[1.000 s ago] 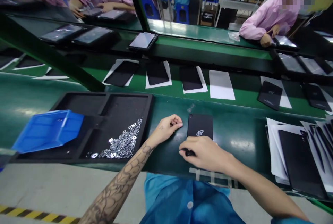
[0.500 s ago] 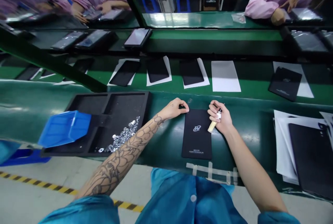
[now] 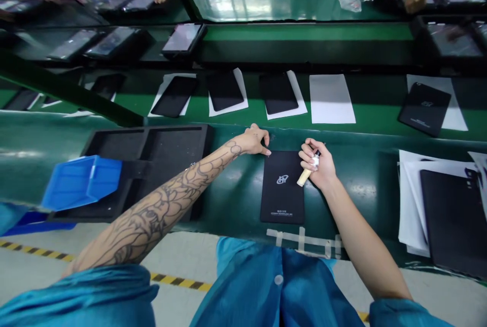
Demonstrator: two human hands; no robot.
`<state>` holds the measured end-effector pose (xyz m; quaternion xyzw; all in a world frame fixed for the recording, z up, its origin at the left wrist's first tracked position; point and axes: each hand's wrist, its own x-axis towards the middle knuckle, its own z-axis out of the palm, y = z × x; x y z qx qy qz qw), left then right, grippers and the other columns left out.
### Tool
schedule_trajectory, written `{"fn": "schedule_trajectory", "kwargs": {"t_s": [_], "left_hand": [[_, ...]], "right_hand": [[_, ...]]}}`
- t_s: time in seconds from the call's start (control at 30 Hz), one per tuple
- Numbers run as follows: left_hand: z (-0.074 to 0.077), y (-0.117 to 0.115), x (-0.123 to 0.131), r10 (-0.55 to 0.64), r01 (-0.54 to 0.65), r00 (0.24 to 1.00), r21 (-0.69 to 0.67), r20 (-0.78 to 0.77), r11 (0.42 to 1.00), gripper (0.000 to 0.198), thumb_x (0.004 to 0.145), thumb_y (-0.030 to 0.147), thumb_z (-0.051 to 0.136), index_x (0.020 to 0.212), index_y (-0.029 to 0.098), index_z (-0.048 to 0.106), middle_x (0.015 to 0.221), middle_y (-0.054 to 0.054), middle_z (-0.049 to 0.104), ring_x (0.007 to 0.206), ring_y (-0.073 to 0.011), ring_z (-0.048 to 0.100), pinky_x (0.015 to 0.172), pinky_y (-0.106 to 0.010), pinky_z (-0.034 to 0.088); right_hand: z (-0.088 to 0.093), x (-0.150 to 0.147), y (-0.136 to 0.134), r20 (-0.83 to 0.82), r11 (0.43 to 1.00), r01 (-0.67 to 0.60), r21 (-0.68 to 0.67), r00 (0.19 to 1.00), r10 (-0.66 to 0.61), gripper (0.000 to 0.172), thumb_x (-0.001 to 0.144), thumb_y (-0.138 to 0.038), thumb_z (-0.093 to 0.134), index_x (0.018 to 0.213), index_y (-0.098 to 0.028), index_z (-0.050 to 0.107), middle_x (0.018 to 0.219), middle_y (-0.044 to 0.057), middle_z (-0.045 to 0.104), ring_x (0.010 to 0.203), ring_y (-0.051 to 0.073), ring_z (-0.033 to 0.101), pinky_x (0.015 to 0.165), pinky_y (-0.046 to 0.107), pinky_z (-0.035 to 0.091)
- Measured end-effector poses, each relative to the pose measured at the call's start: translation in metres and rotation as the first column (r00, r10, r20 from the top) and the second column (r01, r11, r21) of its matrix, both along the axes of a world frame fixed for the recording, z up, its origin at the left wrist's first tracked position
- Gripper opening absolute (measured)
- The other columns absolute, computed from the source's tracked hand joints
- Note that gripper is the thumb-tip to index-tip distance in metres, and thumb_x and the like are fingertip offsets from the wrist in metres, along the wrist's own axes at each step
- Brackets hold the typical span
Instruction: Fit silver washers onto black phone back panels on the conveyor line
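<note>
A black tablet (image 3: 282, 187) lies flat, white-printed side up

Left hand (image 3: 255, 141) touching the top edge of the black tablet (image 3: 282, 187) on the green table (image 3: 361, 190); just right of that tablet, right-hand fingers (image 3: 309, 148) pinching a small cream-coloured tube (image 3: 304, 177).

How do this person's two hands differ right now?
The left hand is empty, its fingertips at the top corner of the black panel, while the right hand grips a small cream-coloured tube. The left forearm is covered in line tattoos; the right forearm shows none. Both hands are beside that panel, and both arms come from blue sleeves.
</note>
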<state>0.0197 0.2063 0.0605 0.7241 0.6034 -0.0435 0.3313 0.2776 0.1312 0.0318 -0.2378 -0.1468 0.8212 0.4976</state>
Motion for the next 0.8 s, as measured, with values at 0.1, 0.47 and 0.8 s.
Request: {"fn": "schedule_trajectory", "kwargs": {"t_s": [0.1,0.47,0.8], "left_hand": [[-0.001,0.018,0.013,-0.099,0.103,0.989,0.029,-0.110,0.994,0.052,0.057,0.044,0.105,0.091,0.020,0.073,0.126,-0.011,0.048,0.117,-0.0378,0.052,0.101,-0.051,0.052],[-0.019,0.034,0.024,0.107,-0.104,0.994,0.076,-0.032,0.992,0.086,0.014,0.036,0.115,0.080,0.014,0.063,0.145,-0.018,0.044,0.139,-0.0583,0.033,0.114,-0.064,0.037],[0.033,-0.134,-0.118,0.356,-0.450,0.893,0.545,0.275,0.708,0.041,0.106,0.057,0.054,0.128,0.025,0.068,0.136,-0.014,0.055,0.137,-0.0395,0.046,0.118,-0.063,0.037]], "right_hand": [[0.001,0.001,-0.005,0.037,1.000,0.000,0.005,0.999,0.000,0.021,0.091,-0.033,0.076,0.087,-0.021,0.058,0.058,-0.012,0.034,0.043,0.006,0.016,0.033,0.013,0.020],[0.058,-0.043,0.012,0.460,0.903,-0.105,0.416,0.881,-0.110,0.065,0.096,-0.067,0.059,0.056,-0.027,0.028,0.046,-0.007,0.018,0.043,0.011,0.017,0.041,0.025,0.025],[0.034,-0.116,0.021,0.504,0.783,-0.089,0.616,0.808,-0.304,0.070,0.096,-0.074,0.057,0.052,-0.028,0.027,0.047,-0.006,0.021,0.043,0.010,0.023,0.047,0.029,0.018]]}}
